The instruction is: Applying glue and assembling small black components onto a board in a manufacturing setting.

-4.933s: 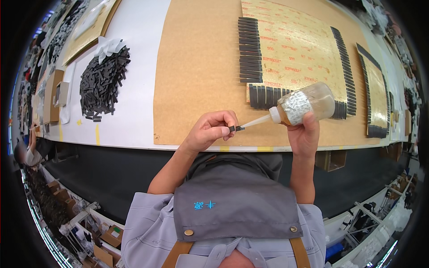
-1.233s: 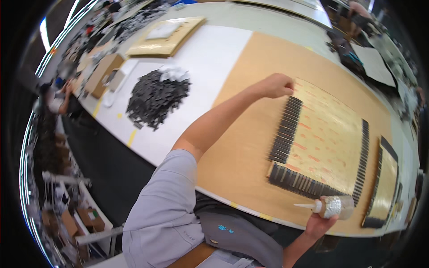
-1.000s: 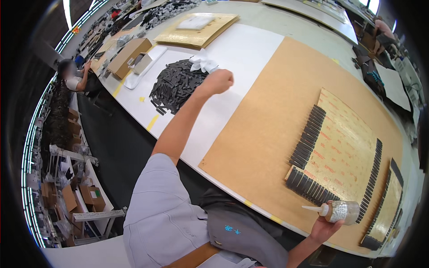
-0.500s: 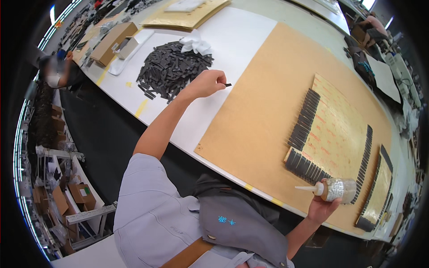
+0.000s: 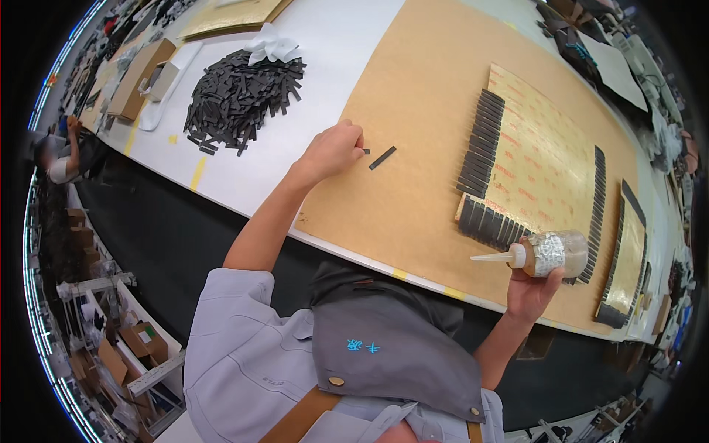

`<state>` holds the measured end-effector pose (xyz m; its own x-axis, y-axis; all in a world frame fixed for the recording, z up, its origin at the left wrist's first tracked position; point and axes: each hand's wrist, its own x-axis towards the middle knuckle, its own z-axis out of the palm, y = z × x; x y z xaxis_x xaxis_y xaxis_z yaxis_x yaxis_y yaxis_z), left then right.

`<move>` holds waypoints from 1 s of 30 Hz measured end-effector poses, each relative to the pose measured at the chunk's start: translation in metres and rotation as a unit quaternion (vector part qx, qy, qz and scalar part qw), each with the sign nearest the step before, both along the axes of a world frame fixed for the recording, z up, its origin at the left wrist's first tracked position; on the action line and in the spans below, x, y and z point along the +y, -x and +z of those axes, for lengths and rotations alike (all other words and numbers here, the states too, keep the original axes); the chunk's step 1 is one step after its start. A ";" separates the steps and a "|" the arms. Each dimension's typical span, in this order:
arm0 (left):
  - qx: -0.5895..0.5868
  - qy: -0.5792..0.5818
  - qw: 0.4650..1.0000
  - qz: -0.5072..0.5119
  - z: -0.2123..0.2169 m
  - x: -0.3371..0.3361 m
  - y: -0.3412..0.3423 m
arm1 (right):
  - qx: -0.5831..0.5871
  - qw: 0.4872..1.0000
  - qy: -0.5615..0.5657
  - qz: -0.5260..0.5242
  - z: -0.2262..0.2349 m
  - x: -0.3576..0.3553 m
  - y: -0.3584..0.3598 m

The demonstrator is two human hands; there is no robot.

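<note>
My left hand point(image 5: 334, 151) is closed in a pinch over the left part of the brown sheet, and the end of a black strip pokes out at its fingertips. A single black strip point(image 5: 382, 157) lies slantwise on the sheet just right of those fingers. My right hand point(image 5: 532, 292) grips a squeeze bottle point(image 5: 563, 253) with a silver wrapping and a long pale nozzle, tilted sideways so the nozzle points left. Behind it is a yellowish board point(image 5: 545, 159), its edges lined with several black strips point(image 5: 484, 136). A heap of loose black strips point(image 5: 236, 100) lies farther left.
A white crumpled cloth point(image 5: 272, 46) touches the heap's far side. The brown sheet point(image 5: 413, 214) covers much of the table. Cardboard boxes point(image 5: 140, 77) stand at the far left, and a narrower strip-edged board point(image 5: 626, 255) lies at right. Another person point(image 5: 63, 159) is at far left.
My left hand has moved from the white surface beside the heap onto the brown sheet. A black strip now lies on that sheet. My right hand still holds the bottle. The view has shifted.
</note>
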<state>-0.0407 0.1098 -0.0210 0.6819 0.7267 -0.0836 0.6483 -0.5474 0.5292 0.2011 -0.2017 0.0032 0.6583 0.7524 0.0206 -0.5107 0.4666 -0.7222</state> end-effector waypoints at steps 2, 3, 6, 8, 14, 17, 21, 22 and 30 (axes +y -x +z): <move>0.023 0.021 1.000 0.006 0.003 -0.005 -0.001 | 0.002 1.000 0.003 -0.005 -0.001 0.001 0.001; 0.023 0.022 0.999 0.001 0.001 -0.008 -0.001 | 0.004 1.000 0.005 -0.006 -0.001 0.001 0.002; -0.047 0.024 0.999 0.013 -0.001 -0.025 -0.003 | 0.022 1.000 0.012 0.004 -0.005 0.001 0.002; -0.136 0.199 0.970 0.040 0.006 -0.040 -0.005 | 0.020 1.000 0.016 0.005 -0.006 0.003 0.004; -0.174 0.461 0.870 -0.005 0.020 -0.071 -0.015 | 0.012 1.000 0.023 0.015 -0.008 0.013 0.005; -0.217 0.497 0.839 -0.032 0.015 -0.086 -0.020 | -0.010 0.999 0.037 0.022 -0.001 0.021 0.011; -0.199 0.550 0.810 -0.038 0.017 -0.096 -0.026 | -0.024 0.998 0.041 0.035 0.002 0.020 0.013; -0.184 0.556 0.810 -0.037 0.019 -0.098 -0.029 | -0.024 0.998 0.036 0.035 0.001 0.019 0.012; -0.142 0.575 0.805 -0.045 0.015 -0.103 -0.027 | -0.012 0.999 0.027 0.032 -0.003 0.017 0.013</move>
